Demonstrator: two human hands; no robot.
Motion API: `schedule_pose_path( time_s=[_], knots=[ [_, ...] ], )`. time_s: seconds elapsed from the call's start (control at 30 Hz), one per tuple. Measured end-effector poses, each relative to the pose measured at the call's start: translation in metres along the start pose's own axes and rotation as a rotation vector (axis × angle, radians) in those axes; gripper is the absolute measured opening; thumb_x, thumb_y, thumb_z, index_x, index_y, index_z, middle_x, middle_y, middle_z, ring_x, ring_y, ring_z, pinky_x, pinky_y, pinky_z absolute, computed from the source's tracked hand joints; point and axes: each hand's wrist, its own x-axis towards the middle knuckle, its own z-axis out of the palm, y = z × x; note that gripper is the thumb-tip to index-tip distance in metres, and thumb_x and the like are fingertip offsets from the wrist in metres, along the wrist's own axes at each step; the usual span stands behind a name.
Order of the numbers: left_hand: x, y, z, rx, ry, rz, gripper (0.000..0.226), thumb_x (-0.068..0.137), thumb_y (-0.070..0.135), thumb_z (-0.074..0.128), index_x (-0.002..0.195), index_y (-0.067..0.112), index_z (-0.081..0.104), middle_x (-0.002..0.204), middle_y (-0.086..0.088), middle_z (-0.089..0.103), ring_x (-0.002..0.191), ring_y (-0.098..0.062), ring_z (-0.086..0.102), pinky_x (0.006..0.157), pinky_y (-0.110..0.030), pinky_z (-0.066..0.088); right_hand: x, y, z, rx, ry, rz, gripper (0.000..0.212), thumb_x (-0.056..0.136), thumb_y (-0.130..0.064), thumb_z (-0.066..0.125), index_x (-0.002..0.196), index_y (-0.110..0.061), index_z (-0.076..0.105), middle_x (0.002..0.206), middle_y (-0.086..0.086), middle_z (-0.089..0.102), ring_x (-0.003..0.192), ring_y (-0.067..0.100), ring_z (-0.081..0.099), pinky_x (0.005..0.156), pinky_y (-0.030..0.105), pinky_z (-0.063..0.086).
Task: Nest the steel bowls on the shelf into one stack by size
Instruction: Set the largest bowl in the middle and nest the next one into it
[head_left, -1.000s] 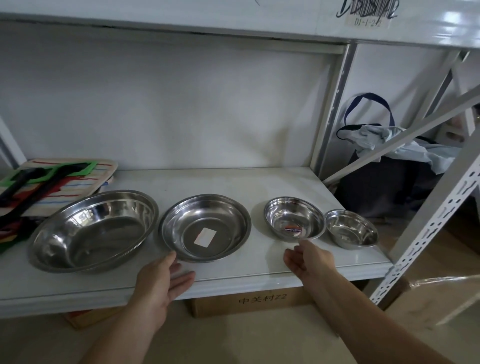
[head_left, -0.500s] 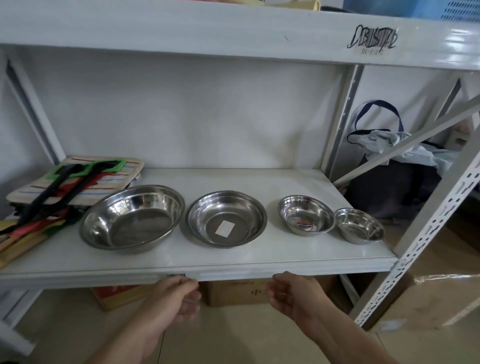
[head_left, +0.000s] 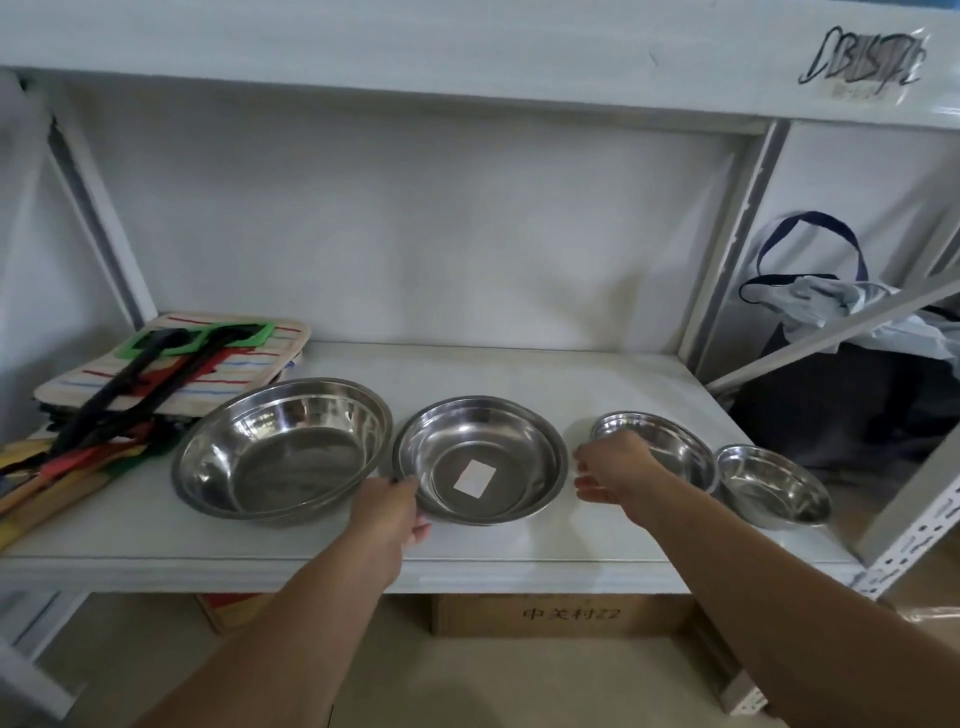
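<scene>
Left grip (head_left: 389, 506) has come up from below the shelf edge, where it hung half a second ago, and now rests at the near-left rim of the second-largest bowl (head_left: 480, 460), fingers curled at the rim; whether it actually clamps the steel I cannot tell. Right grip (head_left: 615, 465) has likewise risen onto the shelf (head_left: 597, 384) and sits spread and empty at the left rim of the third bowl (head_left: 670, 447), covering part of it, with the thumb low toward the shelf surface.

All four bowls lie unstacked in a row on the white shelf, as before, shrinking from left to right: the largest bowl (head_left: 283, 449) touches or nearly touches the second, which carries a white label in its bottom, and the smallest bowl (head_left: 774, 486) sits just beside the third at the right end.

Left of the largest bowl, a striped cloth pad (head_left: 171, 364) bears black-handled tools (head_left: 130, 395). A dark bag (head_left: 841, 395) stands beyond the right upright, and a cardboard box (head_left: 566, 613) sits under the shelf.
</scene>
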Motion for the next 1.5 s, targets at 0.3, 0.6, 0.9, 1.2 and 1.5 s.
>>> schedule_pose_path(
  time_s=[0.3,0.6,0.9,1.2,1.5],
  knots=[
    [0.021,-0.009,0.01,-0.029,0.082,0.039,0.025,0.101,0.01,0.046,0.119,0.002,0.062,0.088,-0.015,0.063,0.06,-0.017,0.055,0.04,-0.024,0.049,0.048,0.013,0.019,-0.16,0.038,-0.04,0.015,0.084,0.002,0.064,0.096,0.011,0.068,0.088,0.021,0.077,0.074,0.032,0.077,0.069,0.043,0.066],
    [0.024,-0.01,0.01,-0.051,0.087,0.048,0.024,0.101,0.005,0.044,0.114,-0.002,0.063,0.081,-0.015,0.058,0.057,-0.018,0.05,0.038,-0.023,0.046,0.053,0.013,0.021,-0.268,0.048,-0.074,0.019,0.079,0.006,0.064,0.094,0.012,0.073,0.084,0.026,0.079,0.087,0.039,0.078,0.08,0.056,0.063],
    [0.025,-0.011,0.006,-0.093,0.074,0.046,0.018,0.1,0.003,0.048,0.095,0.001,0.065,0.077,-0.015,0.06,0.059,-0.019,0.053,0.048,-0.03,0.05,0.049,0.01,0.022,-0.234,0.046,-0.058,0.009,0.085,0.007,0.064,0.09,0.013,0.07,0.079,0.022,0.078,0.075,0.034,0.078,0.075,0.047,0.066],
    [0.025,-0.01,0.004,-0.09,0.107,0.025,0.014,0.1,0.007,0.054,0.096,0.0,0.065,0.077,-0.015,0.06,0.056,-0.02,0.053,0.048,-0.029,0.048,0.056,0.014,0.024,-0.293,0.053,-0.085,0.014,0.083,0.008,0.064,0.095,0.013,0.071,0.085,0.022,0.078,0.083,0.036,0.077,0.073,0.046,0.066],
    [-0.006,0.023,0.008,-0.127,-0.011,0.088,0.015,0.1,0.006,0.053,0.109,0.001,0.064,0.082,-0.012,0.063,0.068,-0.02,0.061,0.057,-0.031,0.054,0.029,-0.019,0.0,-0.203,0.097,-0.144,0.019,0.088,0.007,0.061,0.104,0.014,0.07,0.089,0.023,0.073,0.072,0.027,0.066,0.064,0.04,0.064]
  ],
)
